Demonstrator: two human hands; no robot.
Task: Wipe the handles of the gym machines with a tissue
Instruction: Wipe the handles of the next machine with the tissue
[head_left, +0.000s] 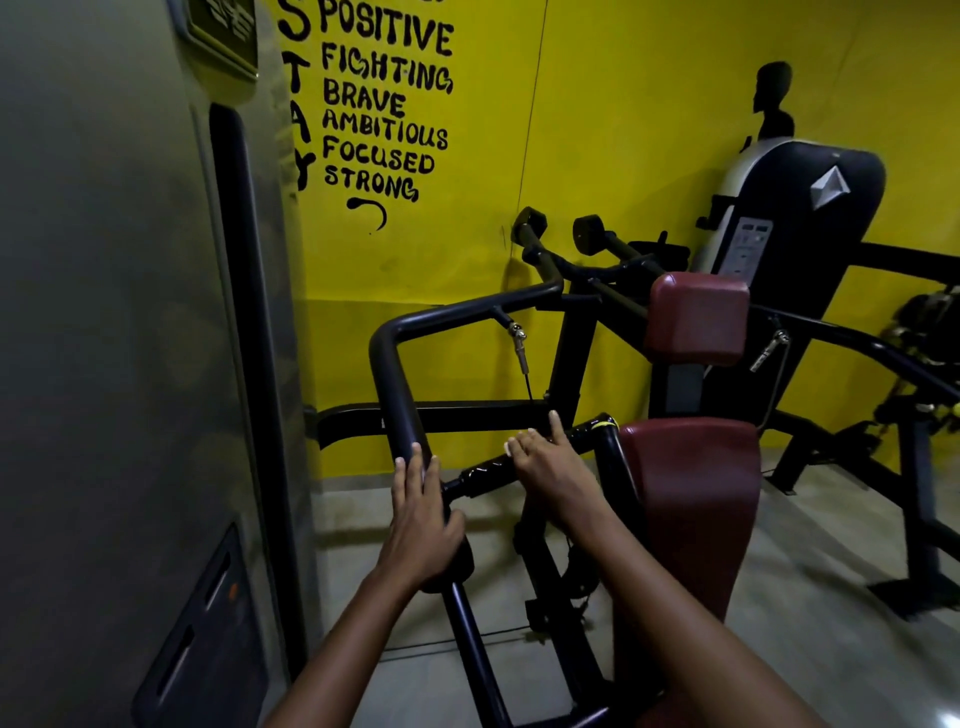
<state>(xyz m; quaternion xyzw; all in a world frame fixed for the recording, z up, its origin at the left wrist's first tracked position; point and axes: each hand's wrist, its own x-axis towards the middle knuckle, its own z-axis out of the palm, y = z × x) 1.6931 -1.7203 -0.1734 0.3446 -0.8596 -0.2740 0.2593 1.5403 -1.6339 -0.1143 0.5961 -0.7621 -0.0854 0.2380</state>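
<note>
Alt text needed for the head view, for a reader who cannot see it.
Both hands rest with straight fingers on a black gym machine: left hand on the bent frame bar, right hand on the taped handle. No tissue visible; yellow wall behind.

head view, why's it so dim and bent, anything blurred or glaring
Head view: dim overall, only the yellow painted wall bright; wide-angle lens bows the grey machine panel at the frame edge; small glare on the glossy black wrapped handle between the left hand and right hand; fingertips slightly soft.
</note>
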